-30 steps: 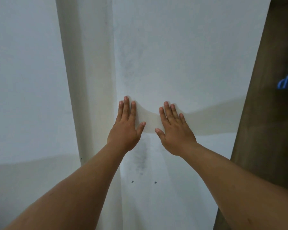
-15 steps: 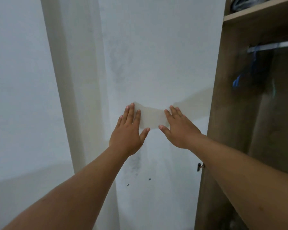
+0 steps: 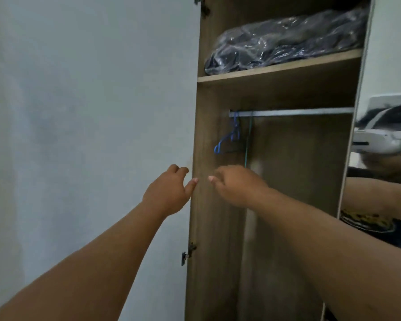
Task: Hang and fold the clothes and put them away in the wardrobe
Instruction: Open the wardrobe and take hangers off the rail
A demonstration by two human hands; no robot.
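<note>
The wardrobe (image 3: pixel 215 228) stands open in front of me, brown wood inside. Its metal rail (image 3: pixel 292 111) carries a blue hanger (image 3: pixel 227 140) at the left end, and a thin green hanger (image 3: pixel 248 144) hangs beside it. My left hand (image 3: pixel 169 188) is raised at the edge of the white open door (image 3: pixel 79 135), fingers loosely curled, holding nothing. Just right of it, my right hand (image 3: pixel 236 186) hovers in front of the wardrobe's inside, fingers also loosely curled and empty. Both hands are blurred. No loose garment is in view.
A shelf (image 3: pixel 278 68) above the rail holds dark clothes wrapped in clear plastic (image 3: pixel 287 38). A mirrored door (image 3: pixel 384 158) at the right reflects a person with a headset. A door hinge (image 3: pixel 188 253) sits low on the left wall.
Both hands have come off the white door, where they lay flat, and their fingers have curled. The view has swung right, showing the wardrobe's inside.
</note>
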